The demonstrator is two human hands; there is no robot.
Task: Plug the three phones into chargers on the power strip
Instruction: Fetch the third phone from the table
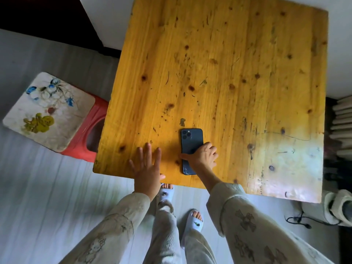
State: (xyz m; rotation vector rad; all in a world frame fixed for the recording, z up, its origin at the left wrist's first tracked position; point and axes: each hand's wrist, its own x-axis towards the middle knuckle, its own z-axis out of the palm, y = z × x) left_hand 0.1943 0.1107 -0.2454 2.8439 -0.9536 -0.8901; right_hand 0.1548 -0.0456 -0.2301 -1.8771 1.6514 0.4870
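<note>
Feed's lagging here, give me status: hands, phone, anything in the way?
Left hand open, flat at table edge. Right hand grips dark phone, face down. No charger or power strip in view.

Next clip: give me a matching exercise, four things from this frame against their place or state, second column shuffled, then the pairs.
Things:
1. dark blue phone
2. left hand
3. red plastic stool with a floral cushion
4. black cable

Place or state:
A. on the floor, right of the yellow wooden table
B. fingers straight, at the table's near edge
C. face down on the table, under the right hand
D. on the floor, left of the table

Pairs: 1-C, 2-B, 3-D, 4-A
</note>
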